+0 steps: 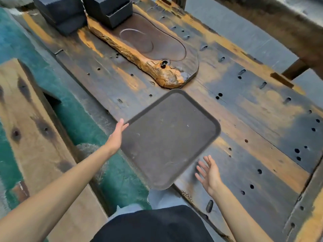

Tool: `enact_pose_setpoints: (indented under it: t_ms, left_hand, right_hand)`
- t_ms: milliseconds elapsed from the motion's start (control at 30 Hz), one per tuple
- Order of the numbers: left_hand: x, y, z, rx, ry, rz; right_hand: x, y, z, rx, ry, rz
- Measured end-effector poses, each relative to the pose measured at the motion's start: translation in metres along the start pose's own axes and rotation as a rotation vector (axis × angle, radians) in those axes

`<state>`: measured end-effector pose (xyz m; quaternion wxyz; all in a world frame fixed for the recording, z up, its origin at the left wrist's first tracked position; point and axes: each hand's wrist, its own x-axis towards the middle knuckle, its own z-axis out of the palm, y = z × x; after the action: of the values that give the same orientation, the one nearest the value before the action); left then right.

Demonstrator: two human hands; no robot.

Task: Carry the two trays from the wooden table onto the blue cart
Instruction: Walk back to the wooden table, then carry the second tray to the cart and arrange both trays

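Note:
A dark brown rectangular tray (167, 138) lies on the worn wooden table (244, 119), its near corner jutting past the table's front edge. Only this one tray shows; I cannot tell whether another lies under it. My left hand (116, 135) rests flat against the tray's left rim, fingers straight. My right hand (208, 172) hovers with fingers spread just off the tray's lower right rim, apart from it. No blue cart is in view.
A carved wooden tea board (157, 49) sits beyond the tray. Two black boxes (83, 9) stand at the table's far end. A wooden bench (35, 137) runs along the left, over a green floor (83, 119). Another bench (288, 32) is at the upper right.

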<state>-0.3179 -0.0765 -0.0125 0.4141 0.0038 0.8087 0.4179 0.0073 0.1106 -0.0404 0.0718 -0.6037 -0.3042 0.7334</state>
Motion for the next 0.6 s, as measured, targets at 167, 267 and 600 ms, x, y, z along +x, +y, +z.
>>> enact_pose_setpoints:
  t_ms: [167, 267, 600]
  left_hand:
    - [0.053, 0.041, -0.006, -0.034, -0.077, -0.064]
    - [0.078, 0.064, 0.003, 0.0, -0.135, -0.078]
    - [0.154, 0.119, 0.033, 0.165, -0.342, -0.234]
  right_hand:
    - [0.008, -0.012, 0.013, 0.129, 0.076, 0.033]
    - [0.01, -0.014, 0.02, 0.195, 0.121, 0.049]
    - [0.023, -0.008, 0.042, 0.388, 0.26, 0.06]
